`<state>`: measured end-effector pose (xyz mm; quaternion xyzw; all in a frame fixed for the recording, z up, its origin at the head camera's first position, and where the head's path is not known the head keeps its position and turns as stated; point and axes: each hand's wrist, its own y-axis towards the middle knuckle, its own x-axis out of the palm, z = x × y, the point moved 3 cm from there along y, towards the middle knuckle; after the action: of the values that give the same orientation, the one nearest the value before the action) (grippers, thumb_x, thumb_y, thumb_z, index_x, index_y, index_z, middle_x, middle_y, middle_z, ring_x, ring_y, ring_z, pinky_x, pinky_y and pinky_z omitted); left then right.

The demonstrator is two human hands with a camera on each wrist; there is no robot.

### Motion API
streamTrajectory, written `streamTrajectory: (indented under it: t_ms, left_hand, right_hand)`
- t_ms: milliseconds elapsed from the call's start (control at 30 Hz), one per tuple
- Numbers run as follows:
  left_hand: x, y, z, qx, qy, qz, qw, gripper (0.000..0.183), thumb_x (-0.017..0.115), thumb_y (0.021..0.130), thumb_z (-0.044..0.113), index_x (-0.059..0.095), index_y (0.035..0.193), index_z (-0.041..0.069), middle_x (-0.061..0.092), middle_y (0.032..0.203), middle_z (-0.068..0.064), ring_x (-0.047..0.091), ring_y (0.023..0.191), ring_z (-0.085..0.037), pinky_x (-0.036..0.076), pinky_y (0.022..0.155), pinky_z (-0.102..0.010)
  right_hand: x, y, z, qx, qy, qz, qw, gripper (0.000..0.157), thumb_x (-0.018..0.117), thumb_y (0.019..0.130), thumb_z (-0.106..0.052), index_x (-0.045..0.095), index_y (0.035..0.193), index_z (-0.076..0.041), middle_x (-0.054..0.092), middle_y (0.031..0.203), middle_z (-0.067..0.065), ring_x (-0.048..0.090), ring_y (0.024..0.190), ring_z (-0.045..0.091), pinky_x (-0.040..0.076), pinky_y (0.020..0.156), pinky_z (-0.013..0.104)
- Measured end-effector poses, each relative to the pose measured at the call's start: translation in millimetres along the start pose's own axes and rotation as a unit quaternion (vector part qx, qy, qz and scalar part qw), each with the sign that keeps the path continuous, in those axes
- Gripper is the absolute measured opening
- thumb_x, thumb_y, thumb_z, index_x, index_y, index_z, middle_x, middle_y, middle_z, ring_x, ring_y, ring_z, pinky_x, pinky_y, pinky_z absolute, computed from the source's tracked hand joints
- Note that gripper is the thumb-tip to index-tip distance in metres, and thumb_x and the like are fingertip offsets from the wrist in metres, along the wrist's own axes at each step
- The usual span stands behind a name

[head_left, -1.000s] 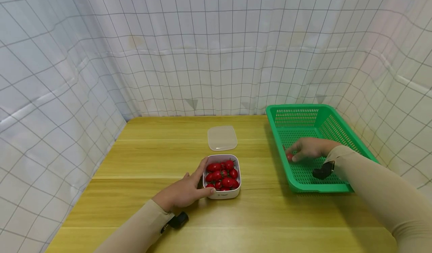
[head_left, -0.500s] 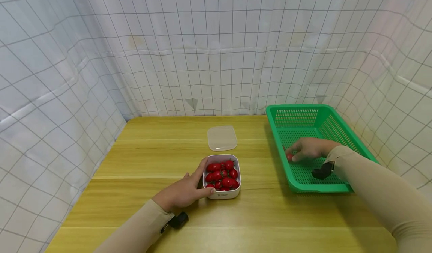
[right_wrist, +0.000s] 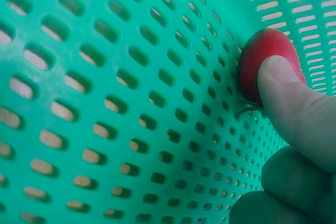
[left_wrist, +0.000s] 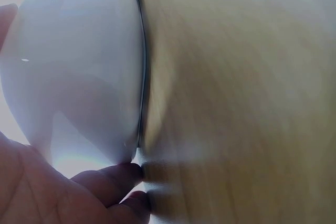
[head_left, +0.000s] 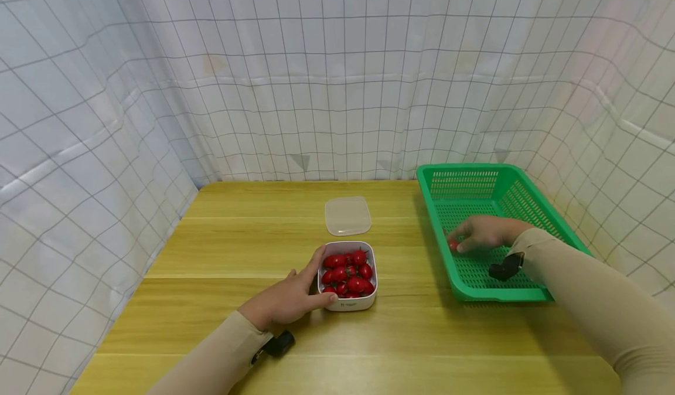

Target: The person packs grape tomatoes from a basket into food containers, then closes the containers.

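Note:
A white food container [head_left: 348, 305] filled with cherry tomatoes [head_left: 348, 275] stands on the wooden table. My left hand [head_left: 287, 298] grips it from the left, thumb along the front wall and index finger at the back left corner. In the left wrist view, the container's wall [left_wrist: 79, 77] rises beside curled fingers. Inside the green basket [head_left: 448, 266], my right hand [head_left: 482, 232] reaches to the left wall. It pinches a single red cherry tomato [right_wrist: 257, 61] with a green stem, the thumb pressed on its near side; the fingertips behind it are hidden.
The translucent container lid [head_left: 348, 215] lies flat just behind the container. The basket's slotted sides stand tall at the right of the table [head_left: 237, 237]. A white checked curtain [head_left: 316, 90] encloses the back and both sides.

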<state>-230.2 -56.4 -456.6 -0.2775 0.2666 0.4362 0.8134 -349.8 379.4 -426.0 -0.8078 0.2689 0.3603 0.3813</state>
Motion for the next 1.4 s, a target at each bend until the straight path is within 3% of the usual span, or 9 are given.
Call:
streamTrajectory:
  t_ms: [467,833,1267,1400]
  left_hand:
    - [0.1,-0.6,0.2,0.001,-0.004,0.002,1.0,0.105,0.066,0.099,0.056,-0.005,0.171,0.028,0.018,0.177,-0.004,0.042,0.153,-0.036,-0.002,0.132,-0.063]
    - [-0.1,-1.1,1.1,0.0,-0.004,0.002,1.0,0.106,0.066,0.099,0.056,-0.005,0.171,0.026,0.015,0.177,-0.005,0.039,0.155,-0.036,-0.001,0.132,-0.063]
    - [0.5,-0.2,-2.2,0.008,-0.005,0.001,1.0,0.106,0.065,0.099,0.056,-0.006,0.171,0.025,0.012,0.178,-0.004,0.034,0.158,-0.034,-0.001,0.132,-0.064]
    - [0.0,-0.4,-1.8,0.01,-0.006,-0.001,0.9999,0.106,0.065,0.099,0.056,-0.006,0.171,0.024,0.011,0.178,-0.004,0.033,0.158,-0.033,-0.001,0.132,-0.064]
  right_hand:
    - [-1.6,-1.2,-3.0,-0.02,-0.019,-0.002,1.0,0.045,0.067,0.103,-0.024,0.065,0.142,-0.001,0.064,0.143,0.025,0.056,0.135,0.052,0.051,0.106,0.064]
    - [-6.7,-4.6,-6.9,-0.012,-0.049,0.006,0.999,0.039,0.067,0.103,-0.024,0.069,0.139,-0.01,0.067,0.141,0.018,0.059,0.134,0.045,0.052,0.105,0.062]
    - [-24.7,-19.7,-8.9,0.002,-0.044,0.029,0.999,0.035,0.066,0.104,-0.03,0.072,0.136,-0.018,0.068,0.139,0.014,0.061,0.129,0.043,0.052,0.102,0.064]
    - [-35.0,-27.4,-10.5,0.007,-0.051,0.053,0.997,0.036,0.067,0.103,-0.03,0.072,0.136,-0.018,0.07,0.134,0.011,0.064,0.119,0.033,0.055,0.095,0.053]
